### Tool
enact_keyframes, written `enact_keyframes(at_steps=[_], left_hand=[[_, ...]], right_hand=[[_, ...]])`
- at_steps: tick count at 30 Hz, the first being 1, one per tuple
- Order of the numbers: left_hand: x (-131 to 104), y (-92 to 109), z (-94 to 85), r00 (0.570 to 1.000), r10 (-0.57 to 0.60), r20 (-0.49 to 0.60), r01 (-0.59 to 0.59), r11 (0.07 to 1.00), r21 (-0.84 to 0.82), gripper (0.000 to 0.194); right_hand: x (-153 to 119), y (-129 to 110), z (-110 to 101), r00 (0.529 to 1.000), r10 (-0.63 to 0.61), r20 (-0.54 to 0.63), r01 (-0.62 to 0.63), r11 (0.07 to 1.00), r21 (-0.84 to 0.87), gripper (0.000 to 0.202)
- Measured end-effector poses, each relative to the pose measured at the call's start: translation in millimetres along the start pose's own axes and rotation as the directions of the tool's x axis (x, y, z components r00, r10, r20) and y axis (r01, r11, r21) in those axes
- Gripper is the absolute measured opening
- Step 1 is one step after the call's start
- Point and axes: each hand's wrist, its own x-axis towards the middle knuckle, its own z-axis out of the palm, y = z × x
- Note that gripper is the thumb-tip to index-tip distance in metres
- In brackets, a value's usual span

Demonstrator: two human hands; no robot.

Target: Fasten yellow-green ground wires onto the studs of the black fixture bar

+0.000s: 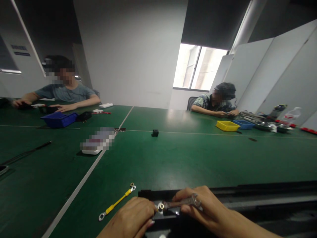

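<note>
My right hand is closed round a metal wrench with an open jaw at its near end. The wrench's far end lies at a brass-coloured nut on a black metal rail. Under the nut sits a silver ring terminal, with a trace of yellow beside my fingertips. My left hand is closed at that terminal, and its fingers hide most of it. Left of my hands lies a yellow cable with a ring lug at either end. A loose brass nut touches or nearly touches its upper lug.
On the green table stand a blurred white device and a small black block. A blue bin, a yellow bin and another blue bin are farther off. Two people sit across the table.
</note>
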Motion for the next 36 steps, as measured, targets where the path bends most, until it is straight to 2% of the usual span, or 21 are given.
enact_keyframes(at_steps=[3,6,8,11,13,14,15,18,20,21,26,28,30,32,33,36], left_hand=[[-1,0,-0.1,1.0,-0.014,0.016,0.014,1.0,-0.008,0.028],[4,8,-9.0,1.0,-0.005,0.027,0.005,1.0,0.006,0.027],[7,12,-13.6,0.994,-0.068,0.088,0.065,0.997,0.027,0.027],[8,13,-14.1,0.996,-0.051,0.068,0.048,0.998,0.044,0.03],[8,12,-13.2,1.0,0.022,0.003,-0.022,0.999,0.044,0.032],[8,12,-13.1,1.0,0.006,0.015,-0.006,0.999,0.044,0.031],[9,12,-13.3,0.996,-0.044,0.078,0.041,0.998,0.04,0.028],[9,11,-12.6,0.999,-0.001,0.045,-0.001,0.999,0.037,0.029],[7,8,-8.9,0.996,-0.056,0.062,0.054,0.998,0.04,0.029],[5,6,-6.5,1.0,-0.007,0.025,0.007,1.0,0.021,0.031],[3,6,-5.8,1.0,-0.011,0.013,0.011,1.0,0.004,0.034],[6,11,-10.7,0.995,-0.059,0.081,0.057,0.998,0.024,0.029],[7,12,-13.0,0.993,-0.076,0.086,0.074,0.997,0.026,0.027],[7,10,-10.7,0.995,-0.068,0.067,0.067,0.998,0.019,0.029],[6,8,-8.6,1.0,-0.01,0.009,0.01,1.0,0.014,0.032],[6,5,-5.6,1.0,0.009,0.008,-0.009,1.0,0.015,0.033]], right_hand=[[1,0,-1,1.0,0.008,-0.002,-0.008,1.0,0.015,0.022],[1,-2,-2,1.0,0.019,-0.007,-0.019,1.0,0.016,0.023],[1,-2,-2,0.999,0.03,-0.011,-0.03,1.0,-0.001,0.024],[0,-2,-1,0.999,0.029,-0.027,-0.031,0.999,-0.045,0.025],[0,-1,0,0.999,-0.004,-0.044,0.001,0.998,-0.067,0.026],[0,0,1,0.998,-0.027,-0.052,0.023,0.997,-0.075,0.026],[1,0,1,0.997,-0.048,-0.059,0.043,0.996,-0.083,0.026],[1,2,2,0.995,-0.08,-0.066,0.073,0.992,-0.104,0.026],[1,2,2,0.995,-0.079,-0.061,0.073,0.992,-0.105,0.027],[0,2,1,0.995,-0.079,-0.059,0.073,0.992,-0.103,0.028],[-1,2,1,0.997,-0.065,-0.044,0.06,0.993,-0.1,0.03],[0,1,1,0.996,-0.075,-0.047,0.07,0.992,-0.104,0.033],[0,0,1,0.994,-0.095,-0.053,0.089,0.99,-0.108,0.035],[0,0,1,0.991,-0.123,-0.057,0.116,0.986,-0.116,0.036],[0,1,2,0.988,-0.141,-0.062,0.133,0.983,-0.126,0.036],[0,3,4,0.978,-0.193,-0.075,0.178,0.969,-0.17,0.037]])
